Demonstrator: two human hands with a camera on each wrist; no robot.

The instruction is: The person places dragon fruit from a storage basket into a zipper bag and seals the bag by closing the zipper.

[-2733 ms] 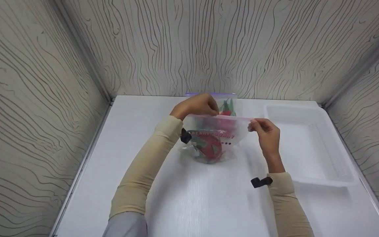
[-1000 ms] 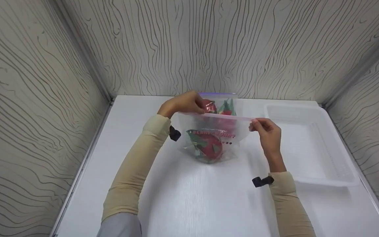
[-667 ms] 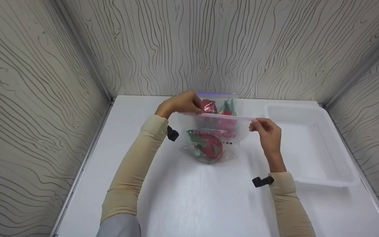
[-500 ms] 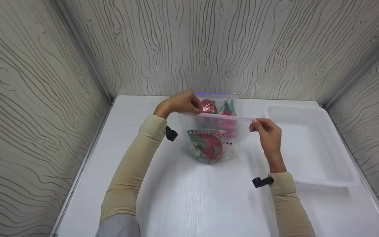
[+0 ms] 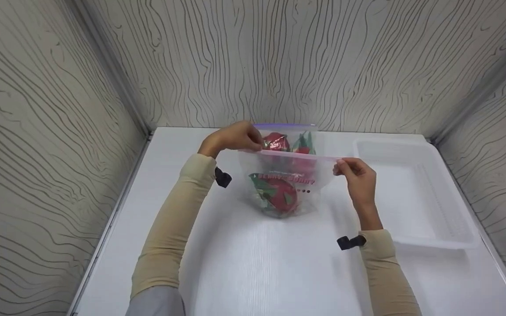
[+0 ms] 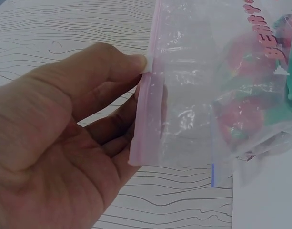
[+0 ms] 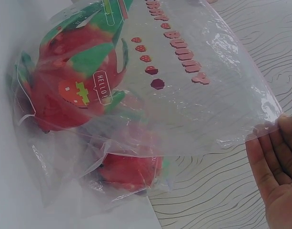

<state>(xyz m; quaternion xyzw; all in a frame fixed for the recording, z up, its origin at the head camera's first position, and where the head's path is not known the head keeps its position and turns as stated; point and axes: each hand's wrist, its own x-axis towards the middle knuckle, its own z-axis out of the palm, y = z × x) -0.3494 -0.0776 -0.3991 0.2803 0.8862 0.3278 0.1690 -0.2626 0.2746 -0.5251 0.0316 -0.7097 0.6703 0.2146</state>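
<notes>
A clear zip bag (image 5: 253, 163) with a pink zip strip and "Berry Bunny" print stands upright between the hands. Inside it is a dragon fruit (image 7: 60, 71), red with green scales. The left hand (image 5: 235, 137) pinches a small white slider (image 6: 148, 65) on the strip near the bag's left end, thumb on the near side and fingers behind. At the opposite top corner, the right hand (image 5: 359, 179) grips the bag between thumb and fingers. The strip is drawn taut between them.
Close behind stands another zip bag with a purple strip (image 5: 284, 125), holding red and green fruits (image 5: 276, 142). A white plastic basket (image 5: 448, 193) sits on the right of the white table (image 5: 253, 263). Wood-patterned panels (image 5: 253, 61) enclose the back and sides.
The left hand has slid leftward along the pink strip, from near its middle to near the left end, uncovering more of the rear bag. The right hand has stayed nearly still.
</notes>
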